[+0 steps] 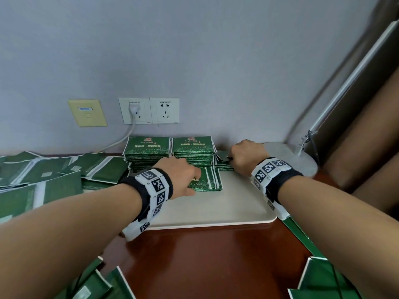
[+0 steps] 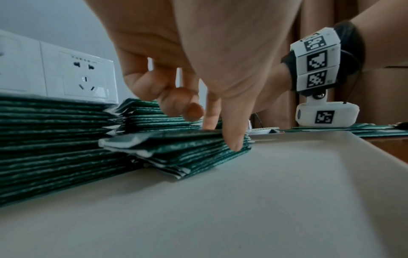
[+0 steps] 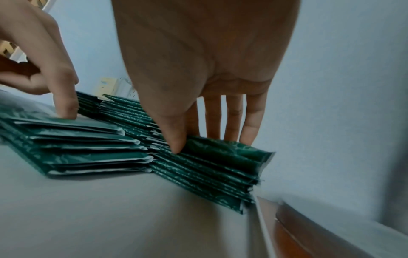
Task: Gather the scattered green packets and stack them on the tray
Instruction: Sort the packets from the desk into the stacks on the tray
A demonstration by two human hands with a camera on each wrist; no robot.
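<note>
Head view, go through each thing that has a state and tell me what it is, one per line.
left hand: pressing on the low stack
low stack: on the tray, uneven edges
right hand: pinching packets at the right back stack's edge
back stacks: two, tall, against the wall
tray: partly filled
left socket: plug in
right socket: empty

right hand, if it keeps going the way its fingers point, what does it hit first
Probably the wall. The right hand grips the packets at the tray's far edge, fingers pointing toward it; depth is unclear.
</note>
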